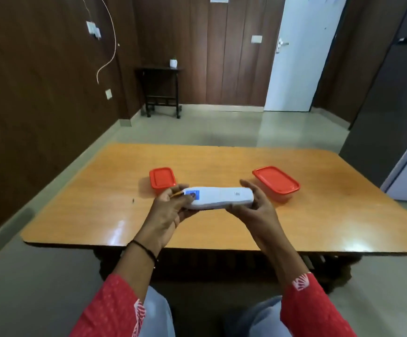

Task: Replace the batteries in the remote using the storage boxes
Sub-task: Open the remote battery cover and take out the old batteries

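Note:
I hold a white remote [221, 197] level above the table, its back side up, with a blue sticker near its left end. My left hand [170, 210] grips the left end, thumb on the sticker. My right hand [256, 207] cups the right end. Two storage boxes with orange lids stand shut on the table: a small one [162, 178] behind my left hand and a larger one [276, 182] behind my right hand. No batteries are visible.
The orange wooden table [100, 210] spans the view, its near edge just ahead of my knees. A small dark speck [133, 200] lies at the left. A dark side table [162, 90] and a white door [302, 52] stand far behind.

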